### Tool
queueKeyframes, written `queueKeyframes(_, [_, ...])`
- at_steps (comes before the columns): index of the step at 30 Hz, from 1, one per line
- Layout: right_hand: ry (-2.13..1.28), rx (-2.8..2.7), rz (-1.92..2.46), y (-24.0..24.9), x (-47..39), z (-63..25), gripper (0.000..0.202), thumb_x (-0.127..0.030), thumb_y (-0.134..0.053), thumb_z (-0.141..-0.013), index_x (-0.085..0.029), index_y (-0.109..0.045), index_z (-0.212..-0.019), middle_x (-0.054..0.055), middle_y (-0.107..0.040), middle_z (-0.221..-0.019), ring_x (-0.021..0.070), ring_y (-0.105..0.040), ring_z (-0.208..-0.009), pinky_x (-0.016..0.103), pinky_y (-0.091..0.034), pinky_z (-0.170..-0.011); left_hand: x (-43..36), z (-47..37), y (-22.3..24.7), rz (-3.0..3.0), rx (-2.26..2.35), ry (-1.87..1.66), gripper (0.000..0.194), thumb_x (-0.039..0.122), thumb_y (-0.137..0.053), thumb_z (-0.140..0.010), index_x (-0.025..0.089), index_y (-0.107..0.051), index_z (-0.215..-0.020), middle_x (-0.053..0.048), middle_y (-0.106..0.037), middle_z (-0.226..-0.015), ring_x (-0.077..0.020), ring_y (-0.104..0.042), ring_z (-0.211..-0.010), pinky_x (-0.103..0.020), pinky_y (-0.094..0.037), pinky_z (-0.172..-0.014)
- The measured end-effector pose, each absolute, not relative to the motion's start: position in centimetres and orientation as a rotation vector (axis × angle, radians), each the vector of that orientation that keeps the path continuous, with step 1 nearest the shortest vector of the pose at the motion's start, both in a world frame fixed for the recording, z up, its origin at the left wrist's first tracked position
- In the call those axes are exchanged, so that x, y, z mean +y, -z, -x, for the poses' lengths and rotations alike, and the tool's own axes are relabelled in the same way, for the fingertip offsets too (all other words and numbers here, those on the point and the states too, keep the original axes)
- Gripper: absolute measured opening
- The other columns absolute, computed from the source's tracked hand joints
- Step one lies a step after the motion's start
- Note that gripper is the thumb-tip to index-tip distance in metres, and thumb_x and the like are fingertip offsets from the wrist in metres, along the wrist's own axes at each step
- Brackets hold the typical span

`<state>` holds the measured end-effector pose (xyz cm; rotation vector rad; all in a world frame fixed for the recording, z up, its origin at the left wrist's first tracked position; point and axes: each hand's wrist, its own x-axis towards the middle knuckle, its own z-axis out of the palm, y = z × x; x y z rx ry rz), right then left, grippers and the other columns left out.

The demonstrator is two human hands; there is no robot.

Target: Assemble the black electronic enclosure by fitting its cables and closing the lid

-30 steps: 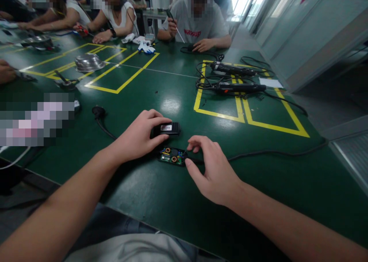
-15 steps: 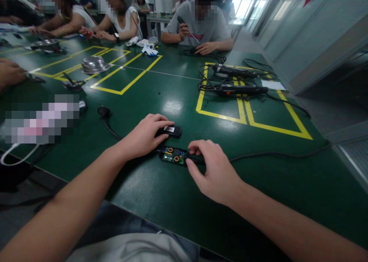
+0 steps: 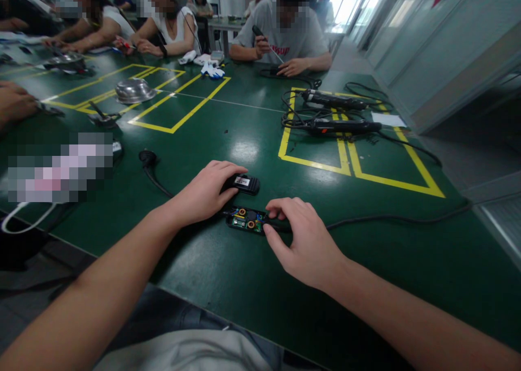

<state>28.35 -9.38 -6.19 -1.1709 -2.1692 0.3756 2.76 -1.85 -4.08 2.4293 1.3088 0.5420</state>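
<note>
An open black housing (image 3: 246, 229) lies on the green table, its circuit board with copper-wound coils (image 3: 251, 225) facing up. Curled around its right end, where the cable (image 3: 350, 220) leaves, my right hand (image 3: 301, 235) has thumb and forefinger on either side. Just beyond the housing lies a black ribbed cover (image 3: 253, 186) with a white label. My left hand (image 3: 207, 192) has thumb and fingers around the cover's left end, which they partly hide. From behind my left wrist a black cord runs to a plug (image 3: 147, 158).
Two black corded tools (image 3: 342, 126) lie on yellow tape lines (image 3: 317, 167) at the right. A metal bowl (image 3: 134, 91) and white-blue gloves (image 3: 212, 70) are farther back. Opposite, a person (image 3: 280, 37) holds a screwdriver (image 3: 266, 44); other people sit at the left.
The black cover has shifted slightly to the right, and more of its label shows beside my left fingers. My right hand and the housing look unchanged.
</note>
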Motion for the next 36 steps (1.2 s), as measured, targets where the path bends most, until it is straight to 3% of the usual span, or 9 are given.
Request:
queueKeyframes(9, [-0.36,-2.185,1.171,6.0,-9.4,-28.4,0.014,-0.02,-0.059,-0.097,-0.022,-0.063,-0.111,0.007,-0.073,-0.095,0.027,-0.067,-0.089,0.042,-0.046,-0.08,-1.8,-2.8,4.0,-2.427,1.31,-0.527,0.04,0.027,-0.059,-0.102,0.021,-0.07,-0.14,-0.013,-0.075,-0.142,-0.0333,-0.065,-0.137,-0.06,-0.049,-0.124])
queueKeyframes(15, [-0.352,-2.196,1.187,6.1,-9.5,-28.4,0.013,-0.021,-0.061,-0.096,-0.023,-0.062,-0.109,0.008,-0.073,-0.096,0.0273,-0.065,-0.089,0.042,-0.046,-0.08,-2.4,-2.7,3.2,-2.438,1.305,-0.646,0.039,0.025,-0.049,-0.103,0.018,-0.07,-0.136,-0.017,-0.067,-0.15,-0.0332,-0.06,-0.141,-0.059,-0.046,-0.126])
queueKeyframes(17, [-0.338,-2.199,1.184,6.1,-9.6,-28.4,0.011,-0.021,-0.06,-0.096,-0.022,-0.062,-0.107,0.008,-0.072,-0.095,0.0272,-0.064,-0.089,0.042,-0.047,-0.08,-2.9,-2.5,2.3,-2.439,1.32,-0.673,0.034,0.031,-0.051,-0.103,0.019,-0.071,-0.128,-0.015,-0.069,-0.141,-0.032,-0.063,-0.133,-0.054,-0.05,-0.12])
queueKeyframes(19, [-0.331,-2.21,1.185,6.1,-9.7,-28.3,0.008,-0.021,-0.06,-0.096,-0.023,-0.062,-0.104,0.008,-0.072,-0.095,0.027,-0.064,-0.088,0.042,-0.047,-0.079,-3.5,-2.2,1.2,-2.4,1.287,-0.589,0.026,0.041,-0.06,-0.1,0.02,-0.071,-0.11,-0.01,-0.074,-0.117,-0.0284,-0.069,-0.11,-0.045,-0.057,-0.101])
queueKeyframes(21, [-0.338,-2.226,1.197,6.0,-9.7,-28.3,0.005,-0.021,-0.06,-0.097,-0.023,-0.061,-0.101,0.008,-0.071,-0.094,0.0267,-0.064,-0.088,0.042,-0.049,-0.078,-4.0,-1.9,0.3,-2.318,1.193,-0.367,0.026,0.047,-0.067,-0.095,0.021,-0.067,-0.094,-0.003,-0.072,-0.092,-0.0218,-0.066,-0.084,-0.035,-0.053,-0.08])
queueKeyframes(24, [-0.374,-2.242,1.225,5.9,-9.9,-28.3,0.002,-0.022,-0.062,-0.098,-0.024,-0.06,-0.098,0.006,-0.07,-0.093,0.0251,-0.067,-0.085,0.04,-0.051,-0.076,-4.5,-1.7,-0.4,-2.234,1.146,-0.143,0.024,0.044,-0.073,-0.091,0.022,-0.063,-0.09,0.002,-0.068,-0.08,-0.0168,-0.06,-0.07,-0.029,-0.042,-0.065])
queueKeyframes(36, [-0.397,-2.235,1.257,5.8,-10.0,-28.5,0.002,-0.025,-0.064,-0.097,-0.025,-0.061,-0.098,0.003,-0.073,-0.088,0.0217,-0.07,-0.073,0.036,-0.048,-0.067,-4.6,-1.3,-0.2,-2.15,1.087,-0.059,0.02,0.043,-0.07,-0.097,0.023,-0.066,-0.1,0.002,-0.071,-0.09,-0.0159,-0.061,-0.074,-0.026,-0.042,-0.066])
